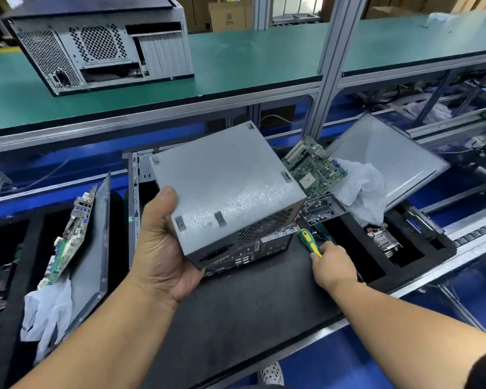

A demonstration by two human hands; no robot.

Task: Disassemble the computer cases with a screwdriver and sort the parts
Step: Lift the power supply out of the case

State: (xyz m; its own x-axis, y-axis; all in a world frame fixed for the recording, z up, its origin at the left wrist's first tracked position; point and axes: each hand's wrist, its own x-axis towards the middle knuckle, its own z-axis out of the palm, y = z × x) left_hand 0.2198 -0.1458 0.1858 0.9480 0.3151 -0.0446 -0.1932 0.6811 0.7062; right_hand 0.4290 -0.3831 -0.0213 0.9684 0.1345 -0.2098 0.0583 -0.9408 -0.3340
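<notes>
Left hand (163,242) grips the metal case (227,189) by its near corner, tilted; rigid, probably weighty, edges sharp (support underneath advised). Right hand (334,265) holds the screwdriver (309,241).

No text is legible; the cardboard box (227,16) logo is too small.

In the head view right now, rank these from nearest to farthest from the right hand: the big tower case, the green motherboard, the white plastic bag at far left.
1. Green motherboard, just beyond the right hand.
2. White plastic bag, far left.
3. Big tower case, upper shelf, back left.
</notes>
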